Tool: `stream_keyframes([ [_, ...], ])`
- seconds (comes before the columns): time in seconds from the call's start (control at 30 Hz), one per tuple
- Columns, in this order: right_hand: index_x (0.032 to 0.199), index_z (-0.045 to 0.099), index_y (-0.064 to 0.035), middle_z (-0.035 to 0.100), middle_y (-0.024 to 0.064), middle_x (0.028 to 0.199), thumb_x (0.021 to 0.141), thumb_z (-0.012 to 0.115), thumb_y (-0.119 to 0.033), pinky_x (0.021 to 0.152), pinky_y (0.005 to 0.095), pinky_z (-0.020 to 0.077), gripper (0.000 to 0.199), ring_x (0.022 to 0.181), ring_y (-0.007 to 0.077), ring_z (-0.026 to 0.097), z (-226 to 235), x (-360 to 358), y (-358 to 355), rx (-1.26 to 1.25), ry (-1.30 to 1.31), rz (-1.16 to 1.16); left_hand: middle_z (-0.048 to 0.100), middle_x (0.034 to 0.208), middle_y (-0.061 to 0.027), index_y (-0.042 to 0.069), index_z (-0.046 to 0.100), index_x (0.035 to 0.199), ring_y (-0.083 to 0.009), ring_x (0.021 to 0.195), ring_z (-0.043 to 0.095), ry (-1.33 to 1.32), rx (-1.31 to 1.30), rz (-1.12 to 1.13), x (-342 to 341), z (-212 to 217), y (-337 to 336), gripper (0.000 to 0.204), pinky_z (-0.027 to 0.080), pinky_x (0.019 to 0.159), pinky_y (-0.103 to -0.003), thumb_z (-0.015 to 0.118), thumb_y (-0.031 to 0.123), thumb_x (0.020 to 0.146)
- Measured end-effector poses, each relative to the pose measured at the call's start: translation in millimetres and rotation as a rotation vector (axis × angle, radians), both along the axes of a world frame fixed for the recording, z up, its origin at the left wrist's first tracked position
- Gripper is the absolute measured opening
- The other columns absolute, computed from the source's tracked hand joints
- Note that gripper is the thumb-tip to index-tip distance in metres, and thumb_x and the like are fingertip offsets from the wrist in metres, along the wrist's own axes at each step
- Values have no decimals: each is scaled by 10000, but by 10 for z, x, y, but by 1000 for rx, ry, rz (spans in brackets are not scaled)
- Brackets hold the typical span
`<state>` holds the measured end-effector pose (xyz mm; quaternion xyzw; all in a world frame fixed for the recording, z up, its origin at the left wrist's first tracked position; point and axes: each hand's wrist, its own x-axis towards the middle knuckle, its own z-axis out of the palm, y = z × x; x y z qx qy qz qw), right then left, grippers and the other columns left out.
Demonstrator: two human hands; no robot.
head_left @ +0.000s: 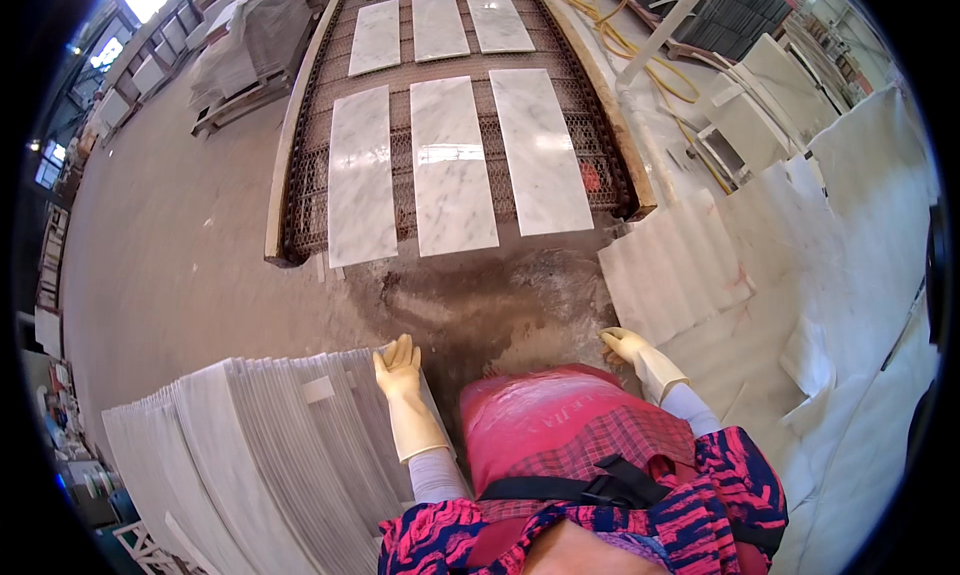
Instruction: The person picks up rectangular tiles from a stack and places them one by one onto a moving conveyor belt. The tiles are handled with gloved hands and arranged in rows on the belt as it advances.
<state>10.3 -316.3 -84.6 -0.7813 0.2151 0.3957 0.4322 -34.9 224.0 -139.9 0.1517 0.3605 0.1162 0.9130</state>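
My left hand (399, 371), in a cream rubber glove, lies over the upper right end of a row of upright marble slabs (285, 445). Its fingers are stretched out and slightly apart; whether it touches the end slab I cannot tell. Off to the right, my right hand (630, 347) wears the same kind of glove. It is held out beside my red apron (540, 405), fingers pointing left and nothing visible in them. Ahead of me, white marble slabs with grey veins, such as the middle one (453, 165), lie flat in rows on a mesh conveyor (402, 125).
Wooden rails (283, 200) edge the conveyor, whose near end faces me across a wet floor patch (490, 300). White foam sheeting (680, 265) spreads on the right. A yellow hose (670, 80) curls beyond it. At the far left stands a wrapped pallet load (250, 50).
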Motion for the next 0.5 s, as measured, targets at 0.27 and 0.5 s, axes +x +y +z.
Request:
stream_keyframes([
  [0.27,1325,605,-67,709,95,974,1047,515,-429,616,350,545,465,700,207,668,-302,-99,-367,31,4,-26,690,1199,-322,23,666,715,-480,1251,602,26,119,-50,-1015,112,-256,641,399,1130,-619,379,460,1085],
  [0.5,1340,599,-74,722,102,1014,1037,527,-441,617,366,551,482,708,227,683,-616,-201,-525,81,40,35,633,1370,-252,9,700,1059,-420,1355,538,137,241,-153,-1825,257,-507,626,391,1136,-579,329,511,1095],
])
